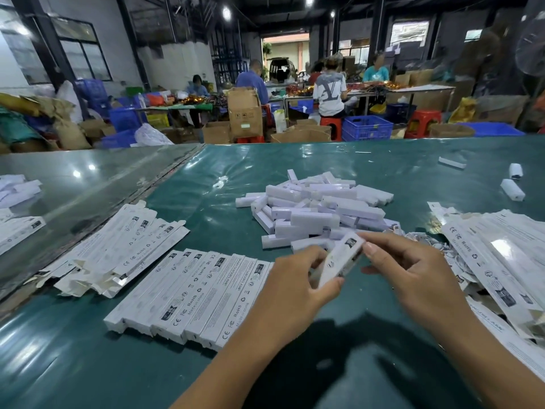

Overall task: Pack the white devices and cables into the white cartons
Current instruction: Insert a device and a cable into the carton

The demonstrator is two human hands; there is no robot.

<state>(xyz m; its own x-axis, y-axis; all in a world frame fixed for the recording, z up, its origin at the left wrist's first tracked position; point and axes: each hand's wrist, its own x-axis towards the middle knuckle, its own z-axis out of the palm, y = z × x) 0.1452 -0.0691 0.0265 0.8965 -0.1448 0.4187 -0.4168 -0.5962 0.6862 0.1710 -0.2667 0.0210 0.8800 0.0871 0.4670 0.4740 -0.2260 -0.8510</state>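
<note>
My left hand point(290, 286): I hold the low end of one carton point(339, 262) with my fingers and thumb curled round it.
My right hand point(413, 271): I pinch the top end of the same carton with my thumb and first finger.
The carton: it is up off the table point(324, 364), tilted, between my two hands, near the front edge.
Inside it: I cannot tell if a device is in there yet. The top end looks open and dark.
Devices point(315, 208): a big white heap in the middle of the table, just past my hands.
Cables point(413, 236): I think the small curly white bits just right of the heap are these, but they are too small to be sure.
Row point(194, 293): full-looking cartons lie side by side, left of my left hand.
Flat cartons point(118, 249): a loose pile near the left edge, and more at the right edge.
Step now: I think I am filling or closing this one carton.
Next move: I should tuck the end flap in, and then it can go with the row.
</note>
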